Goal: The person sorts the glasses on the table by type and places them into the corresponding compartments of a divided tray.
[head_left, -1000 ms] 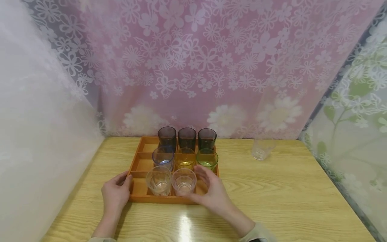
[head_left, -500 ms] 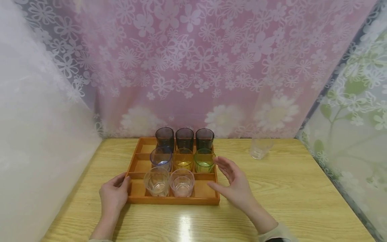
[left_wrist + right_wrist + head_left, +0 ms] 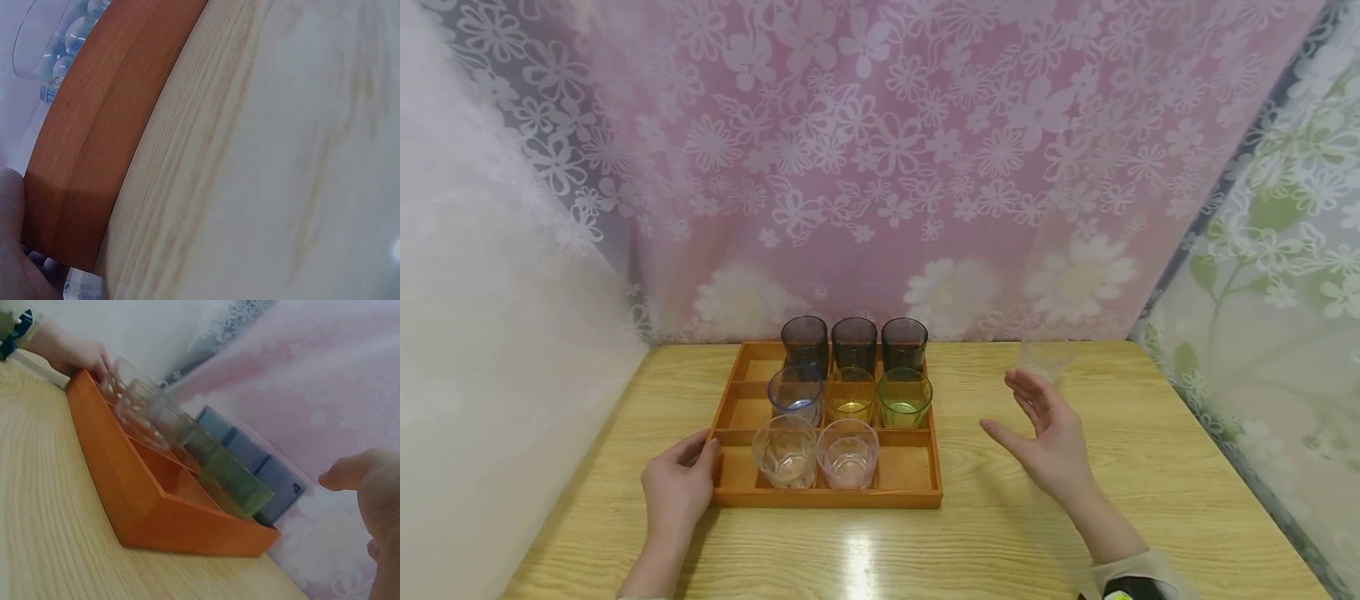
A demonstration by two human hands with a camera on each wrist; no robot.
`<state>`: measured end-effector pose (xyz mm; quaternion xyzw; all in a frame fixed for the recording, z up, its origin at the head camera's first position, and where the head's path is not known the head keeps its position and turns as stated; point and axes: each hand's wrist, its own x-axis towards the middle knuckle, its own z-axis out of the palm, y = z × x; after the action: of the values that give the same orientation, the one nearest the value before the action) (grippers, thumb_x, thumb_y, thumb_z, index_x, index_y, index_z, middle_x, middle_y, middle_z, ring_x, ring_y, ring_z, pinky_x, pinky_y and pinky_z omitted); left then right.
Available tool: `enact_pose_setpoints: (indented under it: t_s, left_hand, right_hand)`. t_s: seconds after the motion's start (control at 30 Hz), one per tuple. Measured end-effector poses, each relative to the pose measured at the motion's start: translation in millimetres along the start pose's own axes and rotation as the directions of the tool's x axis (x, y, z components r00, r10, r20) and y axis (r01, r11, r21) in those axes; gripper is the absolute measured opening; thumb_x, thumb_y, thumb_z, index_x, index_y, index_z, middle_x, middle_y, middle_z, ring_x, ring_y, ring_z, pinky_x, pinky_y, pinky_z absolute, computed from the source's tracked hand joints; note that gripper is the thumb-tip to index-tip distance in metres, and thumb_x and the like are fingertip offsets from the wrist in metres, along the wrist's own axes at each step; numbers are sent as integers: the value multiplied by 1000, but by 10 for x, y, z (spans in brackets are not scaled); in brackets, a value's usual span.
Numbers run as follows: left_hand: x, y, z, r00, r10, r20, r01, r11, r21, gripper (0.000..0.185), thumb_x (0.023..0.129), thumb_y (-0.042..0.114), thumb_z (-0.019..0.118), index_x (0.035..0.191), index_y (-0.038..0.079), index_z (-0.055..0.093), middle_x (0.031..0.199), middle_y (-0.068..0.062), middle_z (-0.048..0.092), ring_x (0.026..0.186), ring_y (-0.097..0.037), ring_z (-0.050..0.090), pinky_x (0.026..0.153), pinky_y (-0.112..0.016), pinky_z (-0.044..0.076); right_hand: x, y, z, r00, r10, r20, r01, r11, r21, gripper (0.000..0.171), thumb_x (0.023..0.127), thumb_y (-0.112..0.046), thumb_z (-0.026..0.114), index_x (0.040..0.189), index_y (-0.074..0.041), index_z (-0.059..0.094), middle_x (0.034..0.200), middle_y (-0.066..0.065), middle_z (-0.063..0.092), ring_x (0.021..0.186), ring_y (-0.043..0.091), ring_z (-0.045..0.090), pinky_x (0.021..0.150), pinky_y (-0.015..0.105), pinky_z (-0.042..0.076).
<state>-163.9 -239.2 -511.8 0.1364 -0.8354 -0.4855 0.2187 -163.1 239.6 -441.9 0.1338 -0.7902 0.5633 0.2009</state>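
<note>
At the front left corner of a wooden divided tray (image 3: 827,498), my left hand (image 3: 676,487) grips the side wall; in the left wrist view the thumb (image 3: 11,200) lies against the wood. Cups stand upright in the tray: several dark grey, blue, amber and green ones behind, a clear cup (image 3: 786,458) and a pale pink cup (image 3: 848,458) in front. The front right compartment (image 3: 906,467) holds nothing. To the tray's right, my right hand (image 3: 1056,446) is in the air, thumb and fingers apart, holding nothing. Beyond its fingertips stands another clear cup (image 3: 1048,354), partly hidden.
The wood-grain table (image 3: 970,542) extends in front and to the right of the tray. A pink floral curtain (image 3: 880,208) hangs along the back edge. White sheeting (image 3: 512,292) closes the left side, a leafy curtain (image 3: 1285,317) the right.
My right hand has come away from the pale pink cup in the tray's front row and moved right, toward the lone clear cup. My left hand stays at the tray's corner.
</note>
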Motion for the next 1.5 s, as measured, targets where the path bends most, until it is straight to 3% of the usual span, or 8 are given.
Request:
enact_pose_setpoints:
  t_s: [0.27, 0.53, 0.7, 1.07, 1.5]
  left_hand:
    - [-5, 16, 2, 1000, 4, 2, -4, 1000, 3, 24, 100, 9, 74, 119, -6, 77, 111, -24, 76, 98, -33, 75, 66, -6, 49]
    - [8, -5, -1, 1000, -1, -12, 1, 1000, 11, 22, 100, 10, 74, 118, -3, 79, 109, -21, 77, 93, -23, 74, 66, -7, 51]
    - [5, 3, -22, 1000, -2, -2, 2, 1000, 6, 23, 101, 11, 74, 119, -4, 78, 111, -22, 77, 97, -29, 75, 66, -7, 51]
    - [-6, 2, -2, 999, -33, 8, 33, 999, 4, 24, 101, 11, 73, 121, -3, 77, 112, -22, 76, 98, -31, 75, 65, -8, 51]
    - [0, 10, 2, 999, -34, 4, 34, 999, -13, 25, 102, 11, 73, 121, -4, 77, 112, -23, 76, 100, -35, 74, 67, -7, 51]
  right_hand:
    - [177, 191, -333, 990, 52, -133, -78, 977, -196, 81, 83, 1, 90, 151, 6, 47, 150, 18, 52, 142, 39, 47, 115, 20, 37]
    - [373, 494, -522, 964, 203, -172, -244, 933, -264, 97, 90, -21, 88, 163, 0, 29, 166, 22, 34, 152, 45, 31, 122, 55, 29]
    - [501, 735, -522, 935, 292, -200, -338, 904, -260, 109, 90, -30, 88, 168, -4, 15, 171, 20, 24, 155, 46, 22, 120, 64, 26]
    - [697, 1078, -497, 877, 431, -212, -462, 878, -128, 119, 88, -39, 89, 169, -9, 6, 173, 17, 19, 157, 39, 20, 122, 57, 26]
    - [769, 1280, -510, 888, 405, -218, -432, 897, -93, 103, 92, -38, 86, 168, -9, 22, 165, 16, 39, 150, 34, 37, 118, 54, 35]
